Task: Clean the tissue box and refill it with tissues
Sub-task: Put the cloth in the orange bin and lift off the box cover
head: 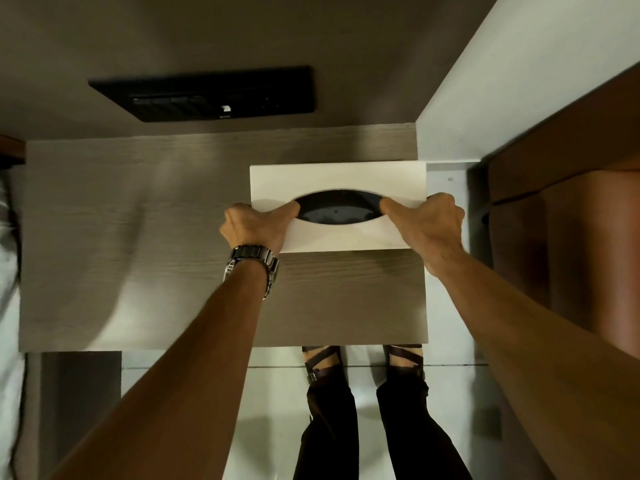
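A white rectangular tissue box [337, 178] lies flat on the grey wood-grain bedside table [138, 254], at its right rear part. Its top has a dark oval slot [337, 211], and no tissue shows in the slot. My left hand [258, 225], with a metal watch at the wrist, grips the box's left end, thumb at the slot's left tip. My right hand [426, 220] grips the right end, thumb at the slot's right tip. The fingers of both hands wrap round the box's sides and are hidden.
A black switch panel [207, 93] is set in the brown wall behind the table. A white wall [502, 81] and a brown wooden door or cabinet [571, 220] stand at the right. Bedding [7, 254] lies at the left edge. My feet in sandals [363, 362] stand on the pale floor.
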Demonstrator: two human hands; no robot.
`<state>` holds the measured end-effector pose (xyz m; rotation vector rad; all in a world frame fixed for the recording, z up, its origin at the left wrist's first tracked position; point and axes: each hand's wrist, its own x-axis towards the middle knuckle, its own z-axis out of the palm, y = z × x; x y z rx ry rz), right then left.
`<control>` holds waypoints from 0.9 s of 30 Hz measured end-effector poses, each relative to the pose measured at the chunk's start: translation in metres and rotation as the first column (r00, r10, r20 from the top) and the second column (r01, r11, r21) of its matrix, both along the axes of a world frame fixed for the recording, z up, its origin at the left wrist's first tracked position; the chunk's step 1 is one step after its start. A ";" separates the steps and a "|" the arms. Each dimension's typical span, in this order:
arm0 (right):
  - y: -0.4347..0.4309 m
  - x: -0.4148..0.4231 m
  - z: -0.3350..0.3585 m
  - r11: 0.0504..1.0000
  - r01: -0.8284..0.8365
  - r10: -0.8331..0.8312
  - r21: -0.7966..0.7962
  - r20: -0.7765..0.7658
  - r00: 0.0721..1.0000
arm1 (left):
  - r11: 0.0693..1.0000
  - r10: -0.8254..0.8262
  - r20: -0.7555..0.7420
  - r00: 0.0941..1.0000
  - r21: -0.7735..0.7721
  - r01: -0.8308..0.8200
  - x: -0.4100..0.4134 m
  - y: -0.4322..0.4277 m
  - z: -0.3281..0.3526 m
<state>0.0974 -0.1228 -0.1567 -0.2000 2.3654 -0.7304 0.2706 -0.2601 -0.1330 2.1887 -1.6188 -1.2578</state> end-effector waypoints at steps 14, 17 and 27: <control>0.031 0.038 0.047 0.984 0.061 -0.068 -0.167 -0.035 0.997 | 0.990 0.002 -0.052 0.999 -0.142 -0.009 0.042 0.044 0.023; 0.057 0.059 0.044 0.991 0.072 -0.070 -0.110 0.018 0.997 | 0.995 0.072 -0.069 0.995 -0.069 -0.077 0.064 0.072 0.019; 0.086 0.088 0.019 0.988 0.046 -0.058 0.148 0.077 0.995 | 0.998 0.053 0.042 0.998 0.024 -0.054 0.089 0.096 -0.003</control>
